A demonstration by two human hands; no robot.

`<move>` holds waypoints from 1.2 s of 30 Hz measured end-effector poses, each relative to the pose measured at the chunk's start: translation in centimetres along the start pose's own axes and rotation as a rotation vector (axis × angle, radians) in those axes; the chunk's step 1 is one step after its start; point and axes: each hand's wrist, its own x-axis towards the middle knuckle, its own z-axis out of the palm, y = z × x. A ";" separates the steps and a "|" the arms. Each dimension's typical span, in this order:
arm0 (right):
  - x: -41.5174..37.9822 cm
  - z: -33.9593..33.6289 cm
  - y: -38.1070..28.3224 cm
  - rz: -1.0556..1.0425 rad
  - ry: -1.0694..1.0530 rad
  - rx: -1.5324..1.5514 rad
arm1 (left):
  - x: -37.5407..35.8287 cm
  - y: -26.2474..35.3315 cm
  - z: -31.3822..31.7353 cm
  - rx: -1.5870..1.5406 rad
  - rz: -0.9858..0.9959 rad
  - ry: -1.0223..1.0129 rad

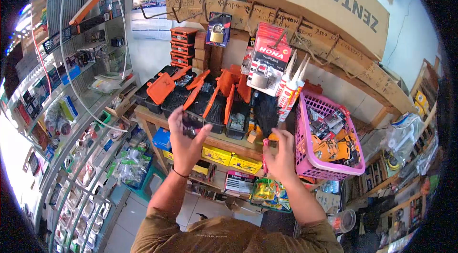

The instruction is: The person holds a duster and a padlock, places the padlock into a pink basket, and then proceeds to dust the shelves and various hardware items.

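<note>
My left hand (187,141) is raised in front of the black bins, fingers curved and apart from the thumb. A small dark item (192,129) shows between its thumb and fingers; whether it is held is unclear. My right hand (281,153) is at the shelf edge, left of the pink basket (324,171), its thumb and fingers near a thin pink item (265,157). Its grip is partly hidden. Orange lids (161,89) stand open over black bins of small hardware. Sealant tubes (290,91) and HONA padlock packs (267,64) are behind my right hand.
A wooden rail (229,12) with metal hooks crosses above the bins, under a large ZENTAMA carton (324,5). Yellow boxes (217,154) sit below the wooden shelf (238,144). Glass shelving (71,81) lines the left. A green stool (151,179) stands low on the left.
</note>
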 end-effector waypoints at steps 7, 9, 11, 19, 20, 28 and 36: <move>6.1 -5.7 -12.3 -0.508 -0.112 0.045 | 9.9 6.9 4.5 0.217 0.447 0.225; 7.9 -6.0 -14.0 -0.665 -0.139 -0.035 | 12.2 8.1 5.7 0.300 0.516 0.326; 9.2 -5.9 -14.9 -0.728 -0.127 -0.070 | 14.0 8.3 6.4 0.292 0.520 0.365; 8.8 -6.4 -17.7 -0.881 -0.258 -0.163 | 16.5 8.8 6.5 0.432 0.548 0.383; 8.8 -6.3 -17.8 -0.886 -0.261 -0.162 | 16.4 8.9 6.5 0.450 0.537 0.338; 9.4 -6.0 -17.4 -0.863 -0.272 -0.199 | 15.7 7.7 6.5 0.495 0.447 0.300; 7.8 -6.8 -14.9 -0.818 -0.318 -0.269 | 15.4 3.9 7.8 0.452 0.350 0.324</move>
